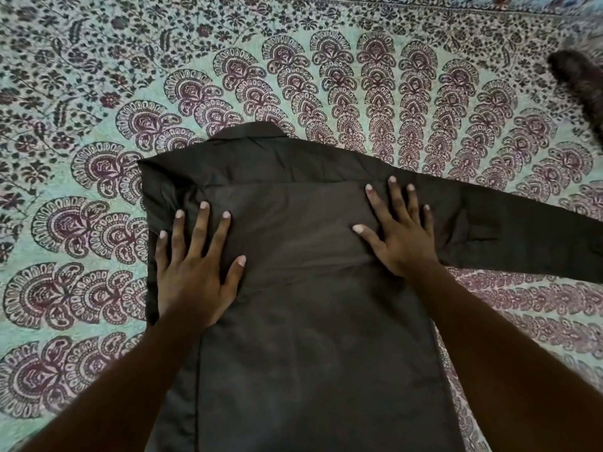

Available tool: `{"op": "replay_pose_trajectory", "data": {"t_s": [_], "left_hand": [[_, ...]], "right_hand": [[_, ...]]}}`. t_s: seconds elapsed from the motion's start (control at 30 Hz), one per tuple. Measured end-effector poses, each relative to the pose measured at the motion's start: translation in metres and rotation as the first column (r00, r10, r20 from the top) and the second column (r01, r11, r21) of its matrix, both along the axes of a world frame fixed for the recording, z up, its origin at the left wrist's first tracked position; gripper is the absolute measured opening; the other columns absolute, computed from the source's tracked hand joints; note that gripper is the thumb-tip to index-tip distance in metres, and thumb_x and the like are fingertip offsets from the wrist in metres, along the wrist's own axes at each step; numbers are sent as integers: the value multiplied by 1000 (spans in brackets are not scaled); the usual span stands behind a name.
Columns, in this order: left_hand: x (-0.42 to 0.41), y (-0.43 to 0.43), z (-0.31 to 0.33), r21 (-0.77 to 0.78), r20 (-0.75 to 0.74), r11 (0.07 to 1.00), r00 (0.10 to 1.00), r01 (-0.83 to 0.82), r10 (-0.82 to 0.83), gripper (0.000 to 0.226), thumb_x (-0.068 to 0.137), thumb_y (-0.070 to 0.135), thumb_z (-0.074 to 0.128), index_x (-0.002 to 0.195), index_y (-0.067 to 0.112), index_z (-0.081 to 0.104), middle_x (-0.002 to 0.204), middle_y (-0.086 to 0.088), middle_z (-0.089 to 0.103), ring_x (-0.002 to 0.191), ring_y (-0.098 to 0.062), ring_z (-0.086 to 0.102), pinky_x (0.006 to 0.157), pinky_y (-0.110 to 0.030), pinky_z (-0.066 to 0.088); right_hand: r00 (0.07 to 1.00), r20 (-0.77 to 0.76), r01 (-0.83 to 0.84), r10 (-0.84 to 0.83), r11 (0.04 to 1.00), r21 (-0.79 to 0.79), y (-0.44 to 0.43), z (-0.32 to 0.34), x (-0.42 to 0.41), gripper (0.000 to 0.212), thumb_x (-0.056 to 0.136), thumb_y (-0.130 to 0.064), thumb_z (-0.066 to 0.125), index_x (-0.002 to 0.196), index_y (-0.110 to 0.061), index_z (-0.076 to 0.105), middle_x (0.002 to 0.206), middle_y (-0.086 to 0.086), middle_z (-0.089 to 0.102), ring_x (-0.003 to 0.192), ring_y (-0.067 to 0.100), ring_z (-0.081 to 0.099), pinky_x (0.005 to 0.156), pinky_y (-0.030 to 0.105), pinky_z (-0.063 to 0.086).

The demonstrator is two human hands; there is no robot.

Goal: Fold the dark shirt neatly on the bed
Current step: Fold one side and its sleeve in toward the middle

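The dark shirt (293, 321) lies back-up on the bed, collar pointing away from me. Its left side is folded inward over the body, giving a straight left edge. The right sleeve (509, 233) stretches out flat to the right, off the frame edge. My left hand (195, 269) rests flat on the folded left part, fingers spread. On the shirt near the right shoulder, my right hand (398, 230) presses flat with fingers apart. Neither hand grips the cloth.
The bed is covered by a pale green sheet (98, 125) printed with maroon paisley fans. A dark furry thing (577, 79) lies at the far right edge. Bare sheet surrounds the shirt on the left and beyond the collar.
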State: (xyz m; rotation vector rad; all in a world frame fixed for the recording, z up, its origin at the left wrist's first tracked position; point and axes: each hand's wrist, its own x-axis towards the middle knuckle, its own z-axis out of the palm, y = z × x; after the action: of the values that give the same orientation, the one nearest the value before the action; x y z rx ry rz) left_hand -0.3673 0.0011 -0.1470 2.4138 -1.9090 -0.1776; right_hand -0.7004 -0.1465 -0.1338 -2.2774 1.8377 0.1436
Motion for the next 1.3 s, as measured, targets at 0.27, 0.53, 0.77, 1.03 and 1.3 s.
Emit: {"op": "replay_pose_trajectory", "data": {"t_s": [0.27,0.53,0.77,1.03,1.3], "left_hand": [[-2,-1,3,2,20,1000,1000,1,-1,77,96,64,32,165,33,17,175,1,6,160,-37,9,124,-60,16],[-2,-1,3,2,8,1000,1000,3,-3,78,96,64,32,165,33,15,175,1,4,160,-38,8,124,-61,15],[0,-1,2,1,15,1000,1000,5,-5,78,96,66,31,165,35,12,175,1,1,160,-37,6,124,-61,15],[6,3,2,-70,-98,997,994,37,-44,67,102,60,35,160,28,32,173,-1,20,159,-31,18,125,-58,17],[5,153,10,-220,-289,959,951,-182,114,40,104,29,47,140,13,58,161,-5,44,147,-31,40,118,-53,31]], "right_hand": [[955,-113,284,-276,957,61,-30,18,-75,72,91,-87,16,155,-61,-4,174,-5,-5,161,24,-4,122,69,5],[982,-82,173,-170,984,42,-14,15,-70,75,93,-84,19,158,-55,-5,174,-4,-8,161,25,-4,125,61,9],[996,-45,-82,77,991,-107,4,22,-6,87,96,-78,20,165,-25,19,173,13,5,160,35,3,127,59,12],[808,89,-578,582,813,-65,59,16,155,57,109,-44,25,162,-25,30,173,6,14,160,28,10,128,49,18],[722,23,-687,692,720,-93,88,14,227,65,107,-54,33,160,-16,34,173,15,8,160,37,5,127,54,15]]}}
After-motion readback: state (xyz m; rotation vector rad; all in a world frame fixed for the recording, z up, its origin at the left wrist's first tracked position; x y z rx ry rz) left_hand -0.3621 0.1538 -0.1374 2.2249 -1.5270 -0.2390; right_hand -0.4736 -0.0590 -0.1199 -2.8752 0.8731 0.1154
